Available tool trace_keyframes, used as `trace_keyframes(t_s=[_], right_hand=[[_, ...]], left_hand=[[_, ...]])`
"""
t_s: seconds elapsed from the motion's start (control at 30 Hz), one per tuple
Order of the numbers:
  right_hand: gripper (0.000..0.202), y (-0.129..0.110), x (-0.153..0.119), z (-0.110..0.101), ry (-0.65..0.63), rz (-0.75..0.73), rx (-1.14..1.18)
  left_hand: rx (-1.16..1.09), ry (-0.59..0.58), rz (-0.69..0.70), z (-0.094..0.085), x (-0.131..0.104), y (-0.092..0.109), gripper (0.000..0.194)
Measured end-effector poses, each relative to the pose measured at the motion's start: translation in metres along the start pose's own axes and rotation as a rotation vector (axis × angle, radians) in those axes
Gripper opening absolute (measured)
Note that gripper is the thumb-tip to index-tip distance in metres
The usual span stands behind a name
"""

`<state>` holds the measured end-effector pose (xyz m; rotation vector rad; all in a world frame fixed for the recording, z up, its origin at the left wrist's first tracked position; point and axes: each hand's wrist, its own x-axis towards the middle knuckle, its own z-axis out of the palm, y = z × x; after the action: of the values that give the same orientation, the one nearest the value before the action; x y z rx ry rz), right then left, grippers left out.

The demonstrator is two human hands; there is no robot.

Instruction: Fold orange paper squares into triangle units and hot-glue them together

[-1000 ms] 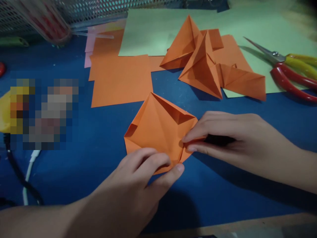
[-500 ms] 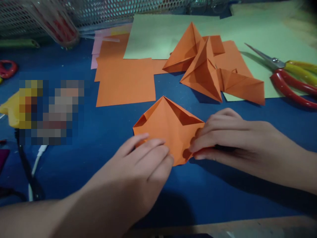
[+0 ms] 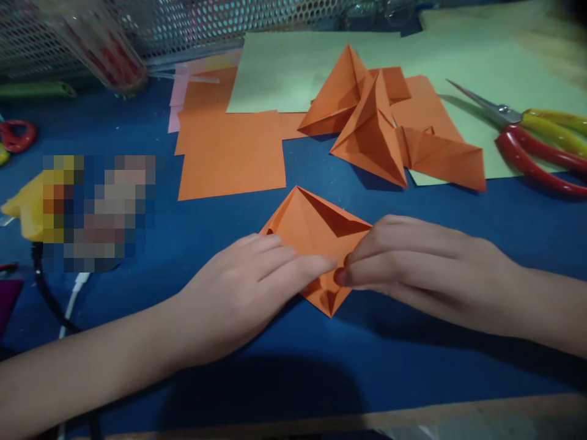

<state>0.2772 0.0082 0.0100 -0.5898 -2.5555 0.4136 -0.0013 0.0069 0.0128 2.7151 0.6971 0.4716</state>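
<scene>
A partly folded sheet of orange origami paper (image 3: 307, 223) lies between my hands on the blue tabletop (image 3: 220, 391), with one point toward the back and another toward me. Its right flap stands slightly raised, leaving a dark gap. My left hand (image 3: 243, 293) covers the paper's left side, fingers bent over it and thumb stretched across toward the middle. At the right edge, my right hand (image 3: 426, 269) pinches the paper between thumb and fingers. Both hands hide parts of the side folds. Behind them stand folded orange paper pieces (image 3: 371, 134), with pointed tops.
Flat orange sheets (image 3: 233, 156) lie at back left, partly under a pale green sheet (image 3: 270, 73). Scissors (image 3: 509, 116) with red and yellow handles rest at right. A clear jar (image 3: 112, 58) stands near a mesh basket (image 3: 206, 27). A white cable (image 3: 71, 302) runs along the left.
My left hand has shifted up over the paper's left side, its thumb now reaching toward my right hand. The near edge now comes to a sharp point. My right fingers have moved slightly inward.
</scene>
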Motion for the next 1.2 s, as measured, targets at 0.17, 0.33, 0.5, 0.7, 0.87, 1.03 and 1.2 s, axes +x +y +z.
trace_keyframes(t_s=[0.17,0.33,0.5,0.7,0.87,1.03,1.2], right_hand=[[0.014,-0.001,0.004,0.009,0.041,0.064,0.041],[0.011,-0.005,0.006,0.013,0.044,0.143,0.102],[0.01,-0.007,0.009,0.015,0.043,0.152,0.052],[0.009,-0.006,0.008,0.018,0.034,0.185,0.082],[0.012,-0.003,0.007,0.017,0.014,0.16,0.074],[0.013,-0.005,0.008,0.019,0.01,0.088,0.02],[0.016,-0.006,0.009,0.02,-0.005,0.102,-0.011]], left_hand=[[-0.093,0.063,-0.05,0.005,0.0,0.004,0.023],[-0.065,0.171,-0.06,0.005,0.001,0.006,0.017],[-0.092,0.138,-0.075,0.007,0.001,0.003,0.022],[-0.042,0.106,-0.106,0.013,-0.002,0.006,0.036],[-0.084,0.128,-0.164,0.014,0.002,0.009,0.036],[-0.111,0.146,-0.183,0.012,0.006,0.013,0.032],[0.001,0.255,-0.177,0.014,0.009,0.013,0.024]])
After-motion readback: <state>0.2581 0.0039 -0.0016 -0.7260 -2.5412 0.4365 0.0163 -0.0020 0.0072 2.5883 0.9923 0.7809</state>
